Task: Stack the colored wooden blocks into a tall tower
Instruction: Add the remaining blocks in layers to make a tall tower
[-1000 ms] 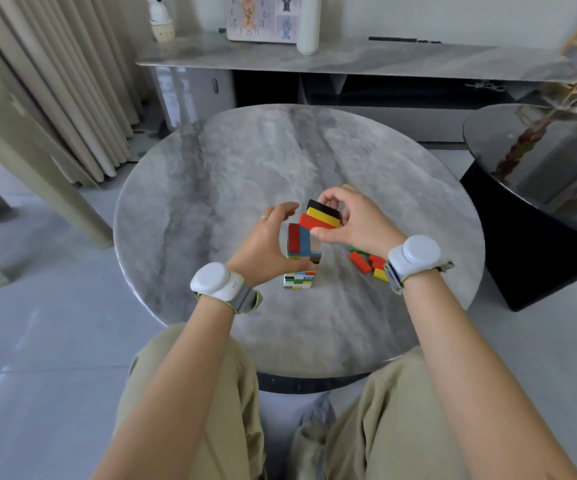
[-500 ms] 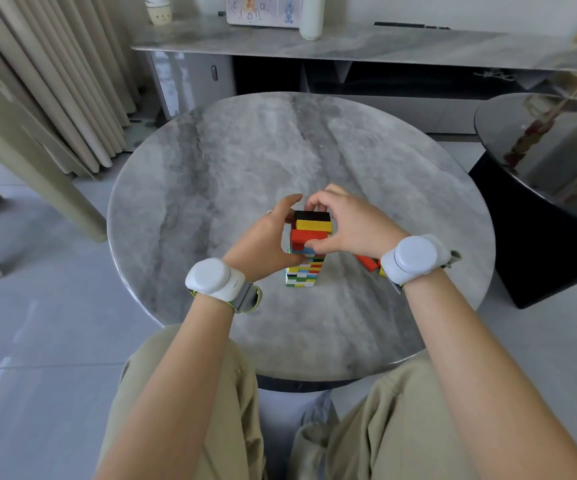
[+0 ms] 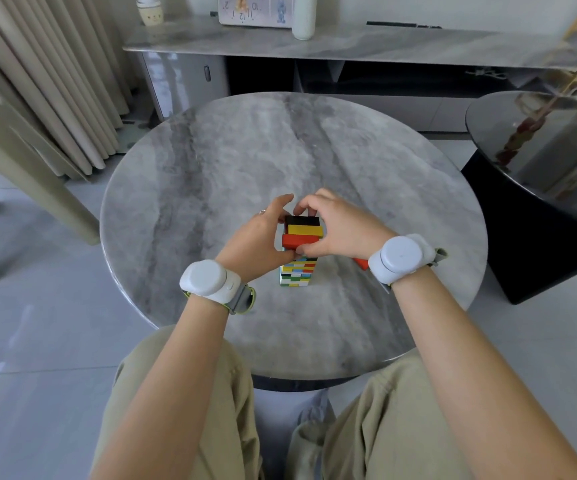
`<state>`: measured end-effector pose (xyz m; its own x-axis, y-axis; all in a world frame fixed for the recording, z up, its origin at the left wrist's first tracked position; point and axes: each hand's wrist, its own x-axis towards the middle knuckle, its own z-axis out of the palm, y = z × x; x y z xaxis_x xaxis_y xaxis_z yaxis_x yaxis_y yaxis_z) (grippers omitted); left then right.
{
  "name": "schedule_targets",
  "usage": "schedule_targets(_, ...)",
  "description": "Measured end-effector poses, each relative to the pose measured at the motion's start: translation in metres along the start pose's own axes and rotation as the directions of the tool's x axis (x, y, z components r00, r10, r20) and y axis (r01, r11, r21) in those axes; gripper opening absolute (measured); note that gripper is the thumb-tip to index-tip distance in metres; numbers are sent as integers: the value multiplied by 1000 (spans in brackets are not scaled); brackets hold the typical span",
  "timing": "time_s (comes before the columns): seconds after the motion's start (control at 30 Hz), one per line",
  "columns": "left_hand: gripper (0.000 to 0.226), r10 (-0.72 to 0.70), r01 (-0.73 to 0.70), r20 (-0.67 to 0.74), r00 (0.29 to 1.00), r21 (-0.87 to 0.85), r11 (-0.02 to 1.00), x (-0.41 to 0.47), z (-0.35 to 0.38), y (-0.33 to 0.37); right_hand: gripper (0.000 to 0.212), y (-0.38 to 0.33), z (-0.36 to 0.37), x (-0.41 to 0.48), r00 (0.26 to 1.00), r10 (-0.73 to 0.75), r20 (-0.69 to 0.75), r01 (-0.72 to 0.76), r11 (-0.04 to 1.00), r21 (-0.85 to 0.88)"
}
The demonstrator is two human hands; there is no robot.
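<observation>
Where the person sits with knees under it, a round marble table (image 3: 210,168) fills the view. A black side table (image 3: 539,188) stands just to its right.

The tower (image 3: 296,273) stands upright toward the table's near edge, built of many thin coloured layers. Its lower part is in plain sight; its upper part is between the hands.

The left hand (image 3: 257,237) cups the tower's left side, fingers curved round behind, thumb at the front.

The right hand (image 3: 340,230) grips the tower top from the right, fingers curled over the far edge, thumb at the near corner.

The top layer is three blocks side by side: black block (image 3: 302,221) farthest, yellow block (image 3: 305,230) in the middle, red block (image 3: 299,240) nearest.

A loose red piece (image 3: 361,263) lies on the table, mostly hidden by the right wrist.
</observation>
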<state>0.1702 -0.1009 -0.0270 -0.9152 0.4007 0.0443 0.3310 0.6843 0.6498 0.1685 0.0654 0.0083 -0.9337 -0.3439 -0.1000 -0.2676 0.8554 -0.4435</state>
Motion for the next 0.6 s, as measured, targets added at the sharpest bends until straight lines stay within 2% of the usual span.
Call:
schedule_targets(0.1,91,-34,36,28,999,-70,997,-3,-2,2,80,2,-1,-4,1000,18,-7,-17,994,109)
schedule_targets(0.17,83,-85,94,52,995,-199,976,-6,-4,6,72,2,-2,-8,994,65,-91,-33,949,313)
schedule_targets(0.2,77,-121,134,62,991,-293,947,-9,-5,10,63,0,-1,-9,978,141,-151,-59,893,447)
schedule_targets(0.23,72,-165,181,75,984,-404,897,-11,-5,15,54,-1,1,-8,948,252,-196,-87,795,600)
schedule_targets(0.3,66,-253,261,97,963,-578,773,-13,-2,25,48,-2,8,-3,857,494,-144,-124,470,874)
schedule_targets(0.33,62,-291,290,103,951,-621,728,-14,1,29,52,-4,12,-3,829,557,-54,-140,300,943)
schedule_targets(0.37,59,-324,316,115,939,-660,682,-13,4,33,56,-5,15,-2,820,571,30,-158,175,972)
schedule_targets(0.4,55,-356,340,130,925,-699,629,-13,6,37,60,-7,16,-2,823,561,87,-178,110,978)
schedule_targets(0.5,50,-426,355,133,895,-791,499,-7,10,44,63,-15,18,-2,844,518,139,-194,54,979)
schedule_targets(0.6,48,-460,324,128,879,-868,376,-3,11,44,65,-28,20,-3,864,474,171,-226,61,972)
